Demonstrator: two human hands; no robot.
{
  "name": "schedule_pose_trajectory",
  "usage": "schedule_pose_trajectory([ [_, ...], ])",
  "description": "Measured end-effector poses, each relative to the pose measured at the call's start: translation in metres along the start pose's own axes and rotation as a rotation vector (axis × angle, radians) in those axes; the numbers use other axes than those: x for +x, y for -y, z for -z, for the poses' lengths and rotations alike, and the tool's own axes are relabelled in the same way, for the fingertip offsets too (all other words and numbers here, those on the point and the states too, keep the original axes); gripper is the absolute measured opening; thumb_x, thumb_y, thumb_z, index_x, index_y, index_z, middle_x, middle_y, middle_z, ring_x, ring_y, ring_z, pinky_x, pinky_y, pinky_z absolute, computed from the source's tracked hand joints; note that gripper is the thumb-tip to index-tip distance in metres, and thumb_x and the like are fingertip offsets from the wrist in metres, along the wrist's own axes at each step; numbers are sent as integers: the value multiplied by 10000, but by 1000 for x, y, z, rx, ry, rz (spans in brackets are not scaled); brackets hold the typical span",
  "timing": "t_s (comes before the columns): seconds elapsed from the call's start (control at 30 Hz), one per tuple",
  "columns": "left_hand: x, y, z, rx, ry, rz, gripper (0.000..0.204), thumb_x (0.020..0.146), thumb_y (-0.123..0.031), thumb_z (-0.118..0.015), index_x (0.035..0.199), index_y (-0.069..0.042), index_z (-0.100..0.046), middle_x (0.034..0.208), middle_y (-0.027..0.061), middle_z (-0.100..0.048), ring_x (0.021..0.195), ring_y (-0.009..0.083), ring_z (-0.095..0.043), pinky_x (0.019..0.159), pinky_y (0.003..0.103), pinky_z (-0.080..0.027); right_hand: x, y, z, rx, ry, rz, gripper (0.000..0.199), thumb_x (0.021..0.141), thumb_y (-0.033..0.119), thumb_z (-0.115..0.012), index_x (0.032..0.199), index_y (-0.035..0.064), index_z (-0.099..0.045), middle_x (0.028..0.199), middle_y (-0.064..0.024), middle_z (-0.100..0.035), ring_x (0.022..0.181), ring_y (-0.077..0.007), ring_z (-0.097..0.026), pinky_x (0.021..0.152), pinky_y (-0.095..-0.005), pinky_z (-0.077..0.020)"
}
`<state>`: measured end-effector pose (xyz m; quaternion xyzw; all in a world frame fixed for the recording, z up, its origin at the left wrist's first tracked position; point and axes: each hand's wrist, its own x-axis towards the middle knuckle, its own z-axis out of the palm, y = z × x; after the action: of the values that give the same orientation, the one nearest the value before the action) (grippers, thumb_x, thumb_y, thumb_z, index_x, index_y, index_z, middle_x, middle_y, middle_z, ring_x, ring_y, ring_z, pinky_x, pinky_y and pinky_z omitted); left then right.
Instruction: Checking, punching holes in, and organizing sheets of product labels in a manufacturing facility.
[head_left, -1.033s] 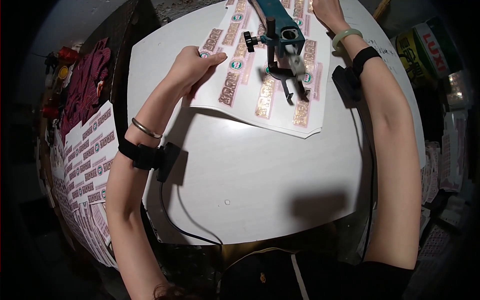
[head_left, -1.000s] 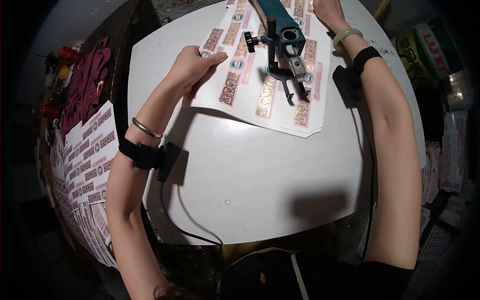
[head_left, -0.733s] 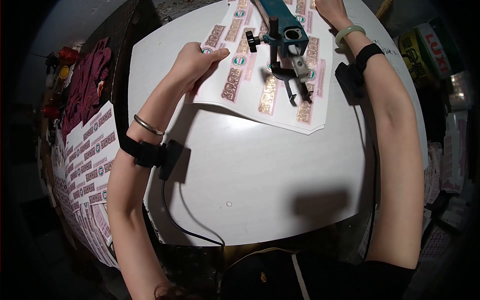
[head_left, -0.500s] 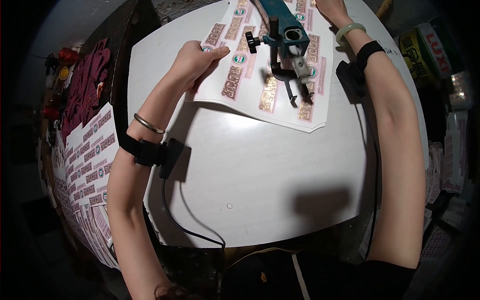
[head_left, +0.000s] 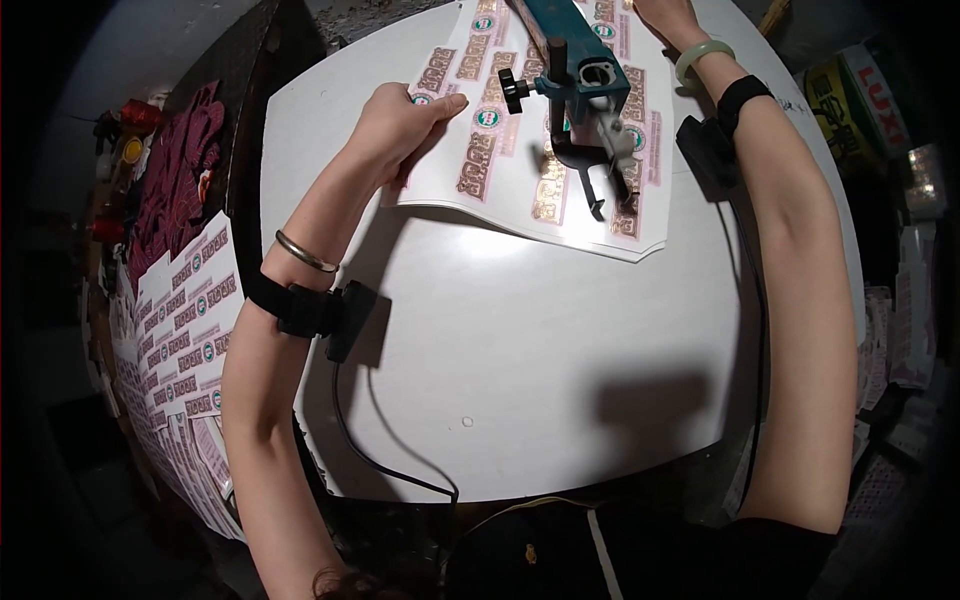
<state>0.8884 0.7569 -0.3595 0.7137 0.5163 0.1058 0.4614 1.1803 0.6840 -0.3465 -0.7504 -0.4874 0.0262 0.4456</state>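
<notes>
On the white surface [head_left: 520, 340], my left hand [head_left: 395, 125] lies flat, fingers spread and gripping nothing, pinning the near edge of a thin, floppy, glossy sheet of labels [head_left: 560, 200]; best pressed or lifted by its edges. Beyond, under the teal machine arm [head_left: 575, 70], my right hand [head_left: 665, 15] touches the sheet's far side, its fingers cropped, grip unclear

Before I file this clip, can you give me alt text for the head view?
Seen from above, a left hand presses flat on a printed label sheet on a white table, while the right hand reaches to the sheet's far edge beside a teal machine head. More label sheets are stacked at left.
</notes>
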Motion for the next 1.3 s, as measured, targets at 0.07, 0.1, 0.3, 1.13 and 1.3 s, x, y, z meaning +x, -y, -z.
schedule_pose_trajectory([
  [0.07,0,0,-1,10,10,-14,329,839,-251,-739,764,42,-611,568,52,-579,430,93,-513,389,264,-410,14,-24,-8,-50,-14,76,255,965,68,-472,1121,-61,-627,1086,-256,-654,959,-340,-672,822,-386,-545],
  [0.1,0,-6,-2,37,15,-26,344,855,-270,-732,781,41,-605,564,51,-574,413,83,-510,348,244,-386,17,-30,-6,-84,-35,146,256,965,67,-468,1119,-65,-625,1082,-261,-652,957,-346,-672,819,-388,-544],
  [0.3,6,-4,-4,45,-6,-23,349,857,-280,-726,772,43,-624,579,73,-595,428,101,-552,362,240,-417,22,-32,-9,-82,-45,147,259,968,68,-462,1124,-63,-622,1086,-259,-651,958,-344,-671,811,-390,-548],
  [1.13,19,-6,-1,11,-46,-57,327,833,-228,-732,669,23,-602,531,50,-562,399,95,-498,347,260,-382,26,-16,-11,-29,32,11,274,976,100,-464,1175,-19,-612,1116,-223,-655,934,-311,-678,797,-371,-566],
  [1.3,19,-12,-7,-21,-46,-94,327,846,-216,-715,645,17,-603,499,39,-541,367,94,-475,321,265,-364,41,-40,-14,-116,-8,146,281,976,104,-466,1189,-23,-598,1117,-225,-651,941,-309,-673,803,-372,-560],
])
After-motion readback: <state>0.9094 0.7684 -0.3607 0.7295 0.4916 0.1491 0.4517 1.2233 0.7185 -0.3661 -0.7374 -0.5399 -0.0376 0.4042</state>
